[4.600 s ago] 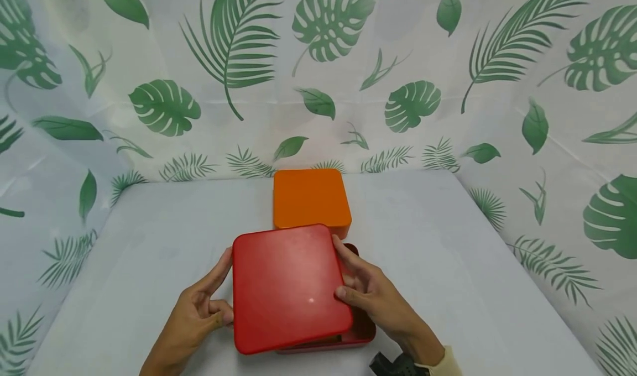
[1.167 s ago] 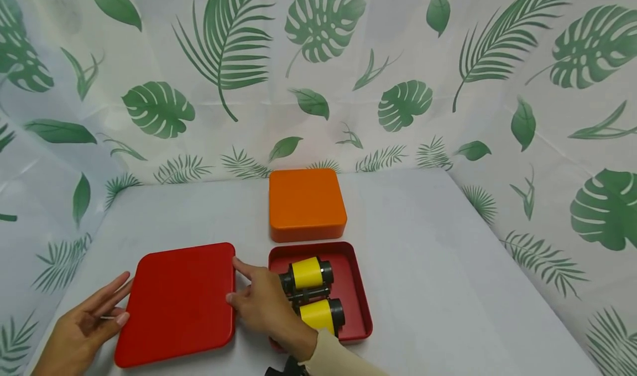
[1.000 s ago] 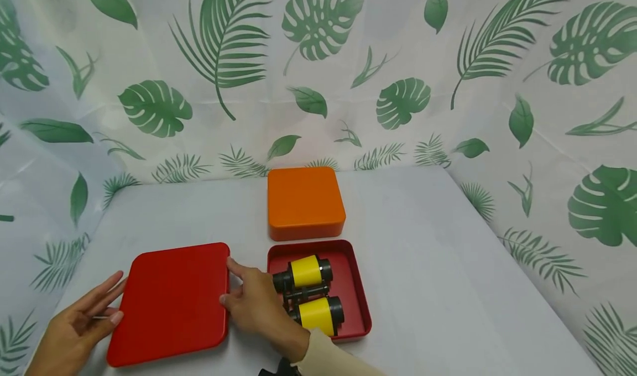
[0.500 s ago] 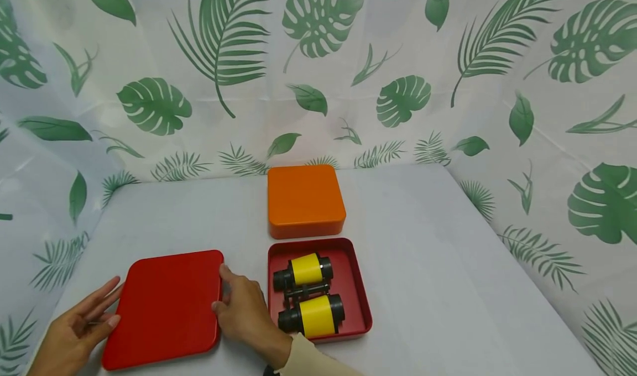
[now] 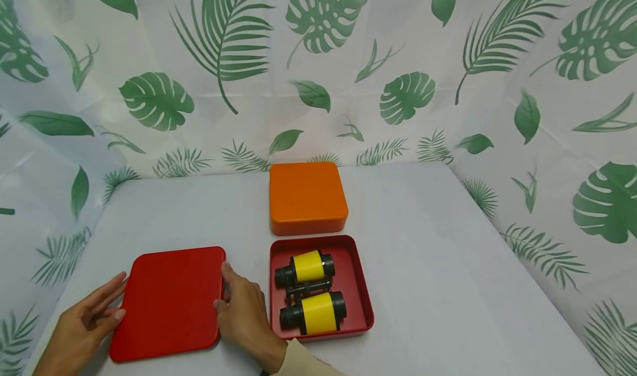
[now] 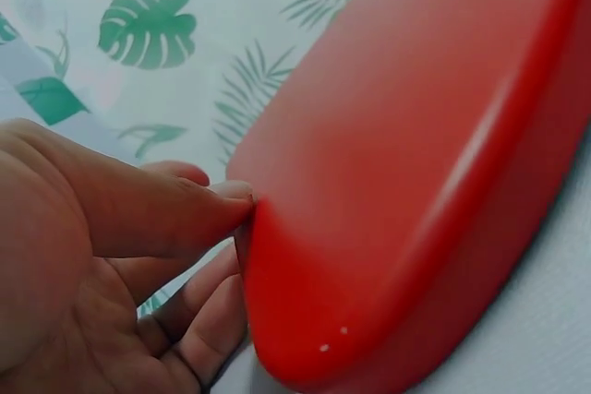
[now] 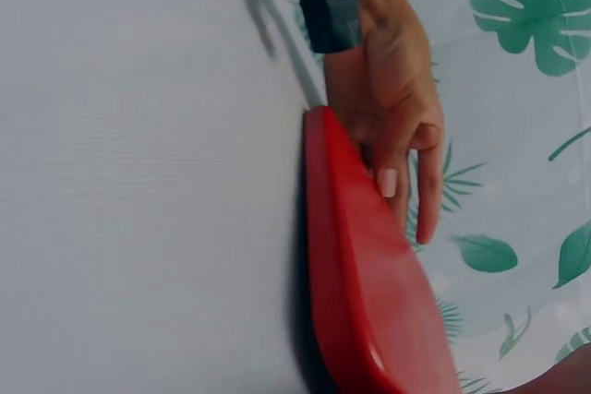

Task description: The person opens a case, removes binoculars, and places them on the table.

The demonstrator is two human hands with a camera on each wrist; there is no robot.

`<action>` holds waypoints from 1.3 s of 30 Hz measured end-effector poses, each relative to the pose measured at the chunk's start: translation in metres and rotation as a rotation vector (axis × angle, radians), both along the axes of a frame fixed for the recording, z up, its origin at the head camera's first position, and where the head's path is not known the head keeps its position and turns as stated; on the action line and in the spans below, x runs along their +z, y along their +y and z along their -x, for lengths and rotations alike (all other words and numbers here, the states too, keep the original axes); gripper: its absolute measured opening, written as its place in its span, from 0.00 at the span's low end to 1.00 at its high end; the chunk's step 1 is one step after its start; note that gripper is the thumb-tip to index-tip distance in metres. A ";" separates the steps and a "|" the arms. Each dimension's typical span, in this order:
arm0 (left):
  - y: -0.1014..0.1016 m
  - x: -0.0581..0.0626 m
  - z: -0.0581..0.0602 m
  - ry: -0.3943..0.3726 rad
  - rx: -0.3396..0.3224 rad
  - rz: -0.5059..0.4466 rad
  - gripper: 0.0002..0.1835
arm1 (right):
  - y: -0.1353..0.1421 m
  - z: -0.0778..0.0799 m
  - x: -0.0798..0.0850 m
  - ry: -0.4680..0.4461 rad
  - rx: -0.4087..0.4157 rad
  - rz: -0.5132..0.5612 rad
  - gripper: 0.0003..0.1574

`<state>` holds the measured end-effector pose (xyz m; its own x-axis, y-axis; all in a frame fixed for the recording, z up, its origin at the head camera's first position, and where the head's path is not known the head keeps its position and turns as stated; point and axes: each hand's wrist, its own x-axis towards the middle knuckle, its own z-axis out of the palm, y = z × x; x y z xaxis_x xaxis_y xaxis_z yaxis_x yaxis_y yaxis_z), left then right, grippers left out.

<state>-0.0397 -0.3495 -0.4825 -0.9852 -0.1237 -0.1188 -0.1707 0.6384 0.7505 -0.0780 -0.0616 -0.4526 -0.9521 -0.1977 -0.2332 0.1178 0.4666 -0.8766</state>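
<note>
A square red lid (image 5: 169, 304) lies on the table at the left in the head view. My left hand (image 5: 82, 326) grips its left edge, thumb on the rim and fingers against the side; the left wrist view shows the thumb (image 6: 175, 209) at the lid's edge. At the opposite edge, my right hand (image 5: 246, 315) holds the lid between thumb and fingers. To the right of that hand stands the open red box (image 5: 354, 287). Inside it rest binoculars (image 5: 318, 312) with yellow barrels and black ends. The undersides of the fingers are partly hidden.
Just behind the red box sits a closed orange box (image 5: 307, 193). A white table (image 5: 438, 287) carries everything, with a leaf-patterned sheet (image 5: 249, 61) hanging behind and along the sides.
Both hands have carried the lid from over the red box to the left, uncovering the binoculars. Over the last half second the lid has barely moved.
</note>
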 end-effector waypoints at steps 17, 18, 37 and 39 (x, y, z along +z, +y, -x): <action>0.005 -0.003 0.004 0.053 0.000 -0.037 0.37 | -0.002 -0.002 -0.015 0.192 -0.026 -0.208 0.44; 0.005 -0.004 0.004 0.064 0.001 -0.031 0.37 | -0.003 -0.002 -0.015 0.190 -0.025 -0.217 0.44; 0.021 0.003 0.001 0.103 0.258 0.160 0.34 | 0.002 -0.013 -0.006 0.214 0.134 -0.174 0.52; 0.027 0.010 0.001 0.085 0.297 0.168 0.34 | 0.006 -0.016 0.000 0.188 0.162 -0.159 0.53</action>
